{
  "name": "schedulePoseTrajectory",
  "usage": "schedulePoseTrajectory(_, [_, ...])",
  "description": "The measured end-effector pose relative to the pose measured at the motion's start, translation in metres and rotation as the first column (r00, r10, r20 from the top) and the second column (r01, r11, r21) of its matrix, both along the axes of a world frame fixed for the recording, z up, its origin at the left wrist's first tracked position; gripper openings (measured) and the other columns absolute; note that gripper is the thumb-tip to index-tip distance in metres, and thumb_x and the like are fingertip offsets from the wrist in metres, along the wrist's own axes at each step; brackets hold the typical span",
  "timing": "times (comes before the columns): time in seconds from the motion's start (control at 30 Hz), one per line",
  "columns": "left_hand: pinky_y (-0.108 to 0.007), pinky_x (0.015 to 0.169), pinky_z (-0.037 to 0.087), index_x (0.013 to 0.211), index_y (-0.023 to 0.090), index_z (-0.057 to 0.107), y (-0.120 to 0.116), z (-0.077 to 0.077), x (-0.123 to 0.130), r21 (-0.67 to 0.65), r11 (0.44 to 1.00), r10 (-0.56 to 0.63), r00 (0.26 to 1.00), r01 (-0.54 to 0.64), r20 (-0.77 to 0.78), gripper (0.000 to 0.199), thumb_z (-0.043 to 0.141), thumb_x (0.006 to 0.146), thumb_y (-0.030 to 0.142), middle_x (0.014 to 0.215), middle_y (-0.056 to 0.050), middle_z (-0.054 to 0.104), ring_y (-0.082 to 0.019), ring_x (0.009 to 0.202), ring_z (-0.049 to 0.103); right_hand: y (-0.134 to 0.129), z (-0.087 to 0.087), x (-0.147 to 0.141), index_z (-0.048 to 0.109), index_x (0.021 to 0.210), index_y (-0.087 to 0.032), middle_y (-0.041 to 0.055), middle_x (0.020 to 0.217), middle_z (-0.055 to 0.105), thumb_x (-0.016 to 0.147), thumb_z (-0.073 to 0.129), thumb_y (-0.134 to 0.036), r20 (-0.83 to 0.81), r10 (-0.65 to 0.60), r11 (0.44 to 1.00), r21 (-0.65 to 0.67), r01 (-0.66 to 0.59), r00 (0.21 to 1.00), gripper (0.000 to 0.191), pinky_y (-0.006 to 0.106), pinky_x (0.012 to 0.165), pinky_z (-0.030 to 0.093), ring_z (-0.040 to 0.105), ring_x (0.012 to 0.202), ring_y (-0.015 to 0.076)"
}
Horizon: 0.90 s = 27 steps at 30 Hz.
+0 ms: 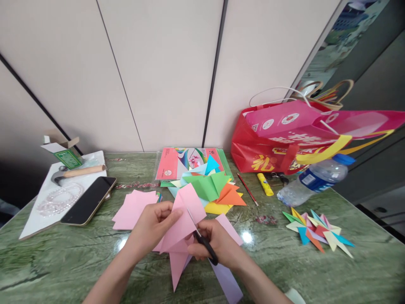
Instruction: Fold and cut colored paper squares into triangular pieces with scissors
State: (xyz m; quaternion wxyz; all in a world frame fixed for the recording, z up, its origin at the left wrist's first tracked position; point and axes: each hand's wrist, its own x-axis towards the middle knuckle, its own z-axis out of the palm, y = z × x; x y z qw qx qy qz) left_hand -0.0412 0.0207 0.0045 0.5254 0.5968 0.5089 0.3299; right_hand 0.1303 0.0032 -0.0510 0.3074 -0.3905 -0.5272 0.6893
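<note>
Scissors [203,241] — pointing forward-left — long axis diagonal.

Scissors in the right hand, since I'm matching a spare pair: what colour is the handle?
The scissor handle is black, best seen in the head view.

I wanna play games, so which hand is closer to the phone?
Left. The left hand, pinching pink paper, is right of the phone; the right hand, holding scissors, is farther right.
</note>
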Motion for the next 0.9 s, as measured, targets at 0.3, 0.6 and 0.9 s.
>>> schedulePoseTrajectory(0.3, [-0.02, 0.044, 0.028, 0.062, 0.012, 0.06, 0.0, -0.009, -0.003, -0.059, 0.998, -0.031, 0.999, 0.033, 0.03, 0.031, 0.06, 0.074, 0.04, 0.052, 0.003, 0.054, -0.009, 0.046, 0.042, 0.001, 0.002, 0.002, 0.061, 0.065, -0.013, -0.0027, 0.061, 0.054, 0.049, 0.082, -0.039, -0.17, 0.094, 0.996, 0.017, -0.093, 0.981, 0.037, 0.021, 0.051, 0.034, 0.045, 0.056, 0.01])
schedulePoseTrajectory(0.6, [-0.019, 0.044, 0.021, 0.057, 0.013, 0.054, 0.001, -0.008, -0.003, -0.058, 0.997, -0.046, 0.999, 0.046, 0.0, 0.033, 0.06, 0.074, 0.04, 0.049, 0.005, 0.045, -0.007, 0.045, 0.035, 0.0, -0.001, 0.002, 0.064, 0.074, -0.013, -0.0023, 0.062, 0.055, 0.049, 0.082, -0.035, -0.168, 0.085, 0.996, 0.008, -0.085, 0.982, 0.039, 0.02, 0.05, 0.034, 0.045, 0.055, 0.01])
schedulePoseTrajectory(0.9, [-0.019, 0.044, 0.021, 0.059, 0.013, 0.055, 0.002, -0.009, -0.004, -0.081, 0.996, -0.039, 0.999, 0.041, 0.024, 0.034, 0.06, 0.074, 0.043, 0.05, 0.005, 0.046, -0.007, 0.045, 0.034, 0.002, -0.009, 0.001, 0.061, 0.086, -0.013, -0.0029, 0.063, 0.051, 0.05, 0.082, -0.036, -0.168, 0.048, 0.999, 0.008, -0.047, 0.985, 0.048, 0.019, 0.047, 0.03, 0.041, 0.055, 0.0091])
